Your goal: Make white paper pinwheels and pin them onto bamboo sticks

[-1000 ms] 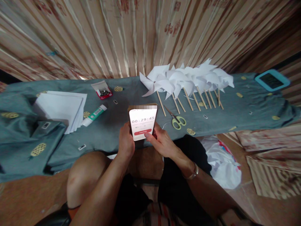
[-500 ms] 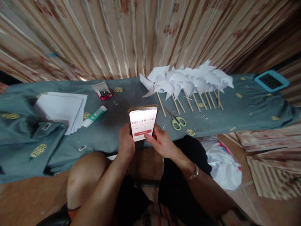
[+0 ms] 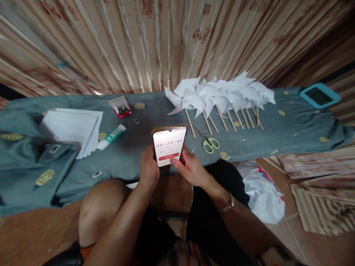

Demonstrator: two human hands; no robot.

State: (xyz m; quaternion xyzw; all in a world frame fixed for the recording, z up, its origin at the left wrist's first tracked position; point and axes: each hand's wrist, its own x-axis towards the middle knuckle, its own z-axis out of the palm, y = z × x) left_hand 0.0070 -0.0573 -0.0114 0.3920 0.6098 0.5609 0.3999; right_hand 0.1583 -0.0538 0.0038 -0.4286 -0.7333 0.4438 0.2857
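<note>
Between my hands a smartphone (image 3: 168,146) is held upright, its lit screen facing me with "00:29:46" above a red button. My left hand (image 3: 149,166) grips its left edge. My right hand (image 3: 191,166) holds the right edge, the thumb over the lower screen by the red button. The fingers behind the phone are hidden. Beyond it lie several white paper pinwheels (image 3: 219,92) on wooden sticks, overlapping in a row. Green-handled scissors (image 3: 210,145) rest on the cloth to the right of the phone.
A patterned grey-green cloth (image 3: 124,159) covers the table. On the left are white paper sheets (image 3: 72,125), a glue stick (image 3: 112,136) and a small red box of metal pieces (image 3: 122,109). A blue-framed device (image 3: 320,95) lies far right; a white plastic bag (image 3: 263,195) is on the floor.
Almost nothing has moved. The phone has shifted very slightly in my hands, and its displayed time reads the same.
</note>
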